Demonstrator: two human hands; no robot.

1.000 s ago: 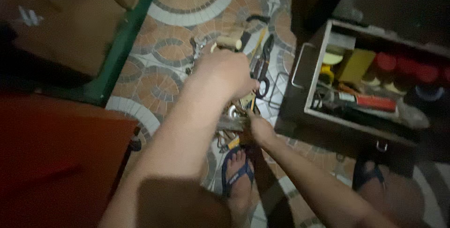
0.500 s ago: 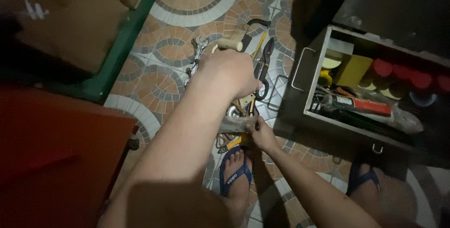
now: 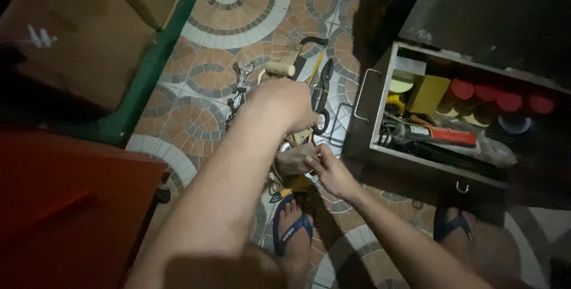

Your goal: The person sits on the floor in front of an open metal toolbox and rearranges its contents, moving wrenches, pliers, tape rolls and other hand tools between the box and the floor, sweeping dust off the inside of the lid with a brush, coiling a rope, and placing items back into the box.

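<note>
My left hand point(image 3: 286, 106) reaches down over a pile of hand tools on the patterned tile floor. Its fingers are curled under, and whatever is beneath them is hidden. Around it lie a wooden-headed mallet point(image 3: 279, 68), a metal wrench point(image 3: 239, 84) and black-handled snips point(image 3: 322, 96). Just below, my right hand point(image 3: 331, 171) pinches the end of a grey-tan object point(image 3: 291, 162) that rests on the pile. A yellow-handled tool point(image 3: 291, 192) pokes out beneath it.
An open dark drawer point(image 3: 379, 116) at right holds red-capped containers point(image 3: 485, 93), a yellow box and a red tube. My feet in blue flip-flops point(image 3: 291, 228) stand below. A red surface point(image 3: 65, 206), cardboard boxes point(image 3: 77, 33) and a green bar point(image 3: 148, 66) fill the left.
The view has shifted, so everything sits further left. My right hand has opened its fingers more around the grey-tan object, which now looks bunched up. My left hand stays over the tools.
</note>
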